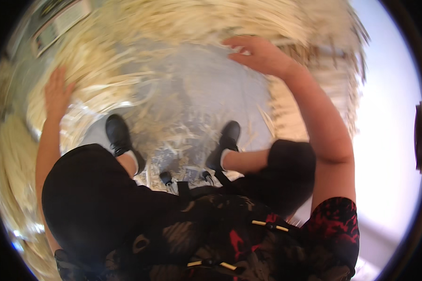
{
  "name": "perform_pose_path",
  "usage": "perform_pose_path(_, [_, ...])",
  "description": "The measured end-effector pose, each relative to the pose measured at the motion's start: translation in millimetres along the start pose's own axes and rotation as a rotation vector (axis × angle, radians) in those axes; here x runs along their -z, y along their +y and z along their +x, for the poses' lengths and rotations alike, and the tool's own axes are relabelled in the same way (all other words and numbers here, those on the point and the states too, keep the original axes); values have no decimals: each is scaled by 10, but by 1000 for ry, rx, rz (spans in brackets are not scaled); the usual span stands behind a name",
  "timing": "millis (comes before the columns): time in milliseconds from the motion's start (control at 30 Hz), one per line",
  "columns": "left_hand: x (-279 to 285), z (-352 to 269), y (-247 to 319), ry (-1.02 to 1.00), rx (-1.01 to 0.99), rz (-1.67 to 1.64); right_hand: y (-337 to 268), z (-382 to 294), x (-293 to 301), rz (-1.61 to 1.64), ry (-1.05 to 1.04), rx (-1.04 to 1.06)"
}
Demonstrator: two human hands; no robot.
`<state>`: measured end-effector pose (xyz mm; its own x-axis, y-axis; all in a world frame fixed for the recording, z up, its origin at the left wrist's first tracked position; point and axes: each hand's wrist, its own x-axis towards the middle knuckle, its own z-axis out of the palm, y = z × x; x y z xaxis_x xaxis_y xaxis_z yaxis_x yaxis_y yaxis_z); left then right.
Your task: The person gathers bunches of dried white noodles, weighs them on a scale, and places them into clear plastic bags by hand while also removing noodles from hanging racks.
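Observation:
My left hand point(58, 91) is at the left with its fingers stretched out, over or against a heap of pale, straw-coloured strips point(98, 79). Blur hides whether it touches them. Shiny clear plastic film point(79, 110) shows below that heap. Ahead and to the right, my right hand point(258, 54) is loosely curved, a gap between thumb and fingers and nothing visible in it. It hovers near the edge of a long bank of similar strips point(211, 17); the picture does not settle whether they are bamboo or another plant material.
Stacked bundles point(290, 112) line the right side beside a white wall point(387, 140). Loose scraps point(176, 137) litter the grey floor point(214, 77) around my black shoes point(117, 131). Small black-tipped metal legs point(166, 177) show between my knees. A pale-rimmed rectangular object point(61, 26) lies at the far left.

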<state>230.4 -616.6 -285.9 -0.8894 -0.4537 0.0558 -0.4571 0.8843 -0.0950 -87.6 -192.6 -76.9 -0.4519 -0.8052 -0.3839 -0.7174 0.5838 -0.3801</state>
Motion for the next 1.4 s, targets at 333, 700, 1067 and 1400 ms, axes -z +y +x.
perform_pose_path(333, [897, 235, 65, -149, -220, -212, 1839, -4370, -2773, 376, 658, -1284])
perform_pose_path(700, [2562, -245, 793, -753, -204, -565, 870, -3780, -5131, 954, 395, -1441])
perform_pose_path(1067, [2739, -617, 460, -840, 317, -559, 3182, -2983, -3249, 333, 787, -1067])
perform_pose_path(1400, [2640, -825, 278, -770, 442, -584, 2712, -2640, -3666, 315, 346, -934])
